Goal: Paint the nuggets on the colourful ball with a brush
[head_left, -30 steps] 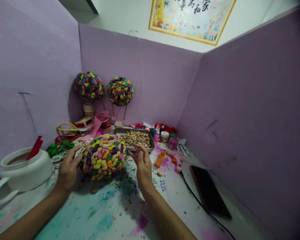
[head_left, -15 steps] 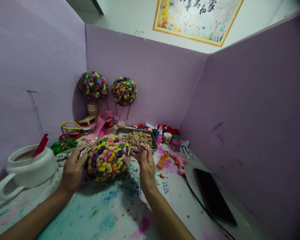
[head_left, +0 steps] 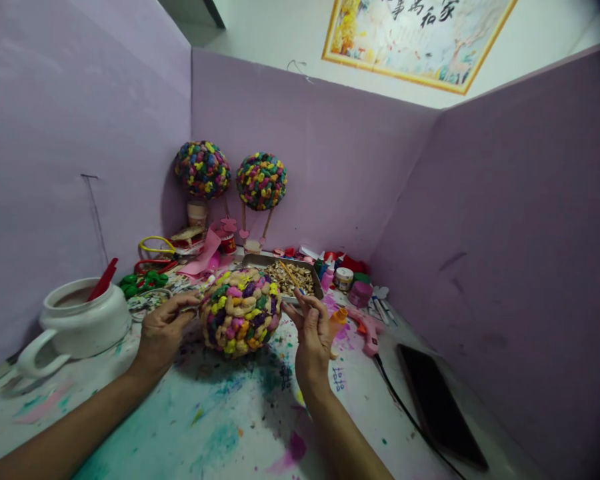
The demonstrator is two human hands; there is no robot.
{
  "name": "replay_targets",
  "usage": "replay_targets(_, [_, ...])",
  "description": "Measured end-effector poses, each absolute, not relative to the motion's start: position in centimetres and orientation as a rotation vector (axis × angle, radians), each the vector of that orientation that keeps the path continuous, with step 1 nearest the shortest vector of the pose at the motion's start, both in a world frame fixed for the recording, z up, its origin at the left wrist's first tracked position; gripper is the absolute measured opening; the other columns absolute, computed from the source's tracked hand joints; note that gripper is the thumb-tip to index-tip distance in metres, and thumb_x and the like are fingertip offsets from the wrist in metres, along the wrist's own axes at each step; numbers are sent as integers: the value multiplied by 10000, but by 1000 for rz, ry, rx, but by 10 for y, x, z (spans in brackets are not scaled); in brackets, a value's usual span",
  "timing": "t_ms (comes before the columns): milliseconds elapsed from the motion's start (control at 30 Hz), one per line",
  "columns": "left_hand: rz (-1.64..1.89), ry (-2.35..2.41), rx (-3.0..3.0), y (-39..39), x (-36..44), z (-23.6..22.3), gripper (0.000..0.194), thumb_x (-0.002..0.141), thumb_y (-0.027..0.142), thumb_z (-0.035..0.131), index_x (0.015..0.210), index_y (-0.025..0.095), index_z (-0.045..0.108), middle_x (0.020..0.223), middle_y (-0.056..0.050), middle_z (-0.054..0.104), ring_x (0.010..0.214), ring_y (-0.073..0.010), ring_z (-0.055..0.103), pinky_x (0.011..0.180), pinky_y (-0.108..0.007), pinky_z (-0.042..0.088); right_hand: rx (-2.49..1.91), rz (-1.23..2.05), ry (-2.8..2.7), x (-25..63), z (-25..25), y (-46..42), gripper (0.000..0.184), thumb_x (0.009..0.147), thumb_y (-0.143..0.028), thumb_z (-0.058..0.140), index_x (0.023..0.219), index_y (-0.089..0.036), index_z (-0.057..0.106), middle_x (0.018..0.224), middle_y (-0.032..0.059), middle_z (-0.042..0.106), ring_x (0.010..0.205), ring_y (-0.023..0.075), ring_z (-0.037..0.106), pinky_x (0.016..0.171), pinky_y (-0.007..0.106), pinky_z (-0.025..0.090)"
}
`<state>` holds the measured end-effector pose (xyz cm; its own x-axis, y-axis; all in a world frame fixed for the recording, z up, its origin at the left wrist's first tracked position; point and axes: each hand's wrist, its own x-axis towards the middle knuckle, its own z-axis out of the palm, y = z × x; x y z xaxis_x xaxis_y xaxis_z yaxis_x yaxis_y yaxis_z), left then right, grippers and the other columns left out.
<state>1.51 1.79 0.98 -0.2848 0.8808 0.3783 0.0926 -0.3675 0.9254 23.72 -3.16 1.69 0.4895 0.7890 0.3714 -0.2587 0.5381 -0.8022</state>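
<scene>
A ball covered in lumpy, shell-like pieces (head_left: 240, 313), some painted yellow, pink, purple, green and orange and others bare tan, is held above the paint-stained table (head_left: 200, 433). My left hand (head_left: 165, 330) grips its left end with thumb and fingers pinched together. On the opposite side, the fingertips of my right hand (head_left: 313, 337) touch the ball. A thin yellow paintbrush (head_left: 291, 273) sticks up from between the right fingers, angled to the upper left. Behind the right hand, an orange bottle (head_left: 339, 319) is partly hidden.
Two finished-looking multicoloured balls (head_left: 261, 181) stand at the back wall. A metal tray (head_left: 253, 260) holds shell pieces. Left is a white mug (head_left: 87, 327) with a red handle in it. To the right lie a pink glue gun (head_left: 370, 337), its cord and a black phone (head_left: 440, 403).
The view has shifted, so most things appear farther right. The ball has turned slightly between my hands. My right hand now covers part of the orange bottle.
</scene>
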Motion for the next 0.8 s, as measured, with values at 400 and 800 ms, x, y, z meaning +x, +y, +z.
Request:
replay_targets(400, [1628, 1251, 1228, -1, 26, 21, 472, 647, 370, 635, 1093, 215, 629, 1198, -73, 700, 1220, -301, 589, 1016, -428, 463, -833, 552, -891, 235, 14, -44, 322, 892, -523, 570, 1013, -228, 615, 1108, 73, 713, 840, 214, 750, 801, 418, 583])
replay_targets(800, [1524, 1109, 1403, -1, 22, 8, 533, 825, 490, 568, 1247, 174, 645, 1381, -78, 604, 1375, -285, 439, 1185, -446, 254, -871, 561, -948, 239, 6, -45, 334, 915, -521, 536, 1062, -229, 602, 1152, 92, 692, 899, 246, 748, 844, 450, 562])
